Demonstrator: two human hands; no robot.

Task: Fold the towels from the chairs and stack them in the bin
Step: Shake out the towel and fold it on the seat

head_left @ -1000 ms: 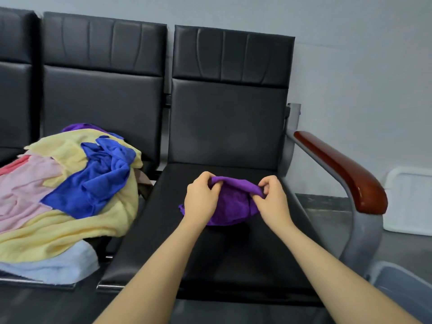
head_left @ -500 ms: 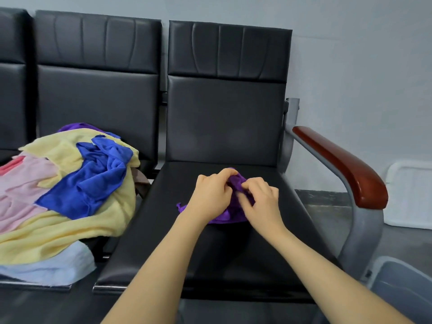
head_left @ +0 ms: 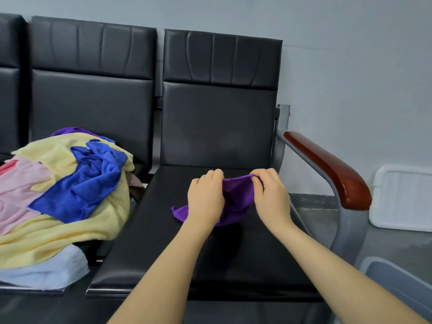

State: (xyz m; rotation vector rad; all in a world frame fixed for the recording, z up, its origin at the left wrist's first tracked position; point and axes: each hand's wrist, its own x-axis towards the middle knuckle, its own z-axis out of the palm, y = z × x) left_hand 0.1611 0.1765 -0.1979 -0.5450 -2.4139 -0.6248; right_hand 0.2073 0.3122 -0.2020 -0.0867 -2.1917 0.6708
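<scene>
A small purple towel lies bunched on the black seat of the right-hand chair. My left hand grips its upper edge on the left, and my right hand pinches the same edge on the right, a short stretch of cloth held taut between them. One corner of the towel pokes out to the left on the seat. On the neighbouring chair sits a pile of towels: yellow, blue, pink, pale blue and a bit of purple. A grey bin shows at the lower right corner.
A wooden armrest on a grey metal frame stands to the right of the seat. A white lid or tray leans against the wall on the floor. The chair backs rise close behind the seat.
My hands were pressed together on the bunched towel half a second ago; now they have moved apart and lifted its upper edge between them. The view has shifted slightly.
</scene>
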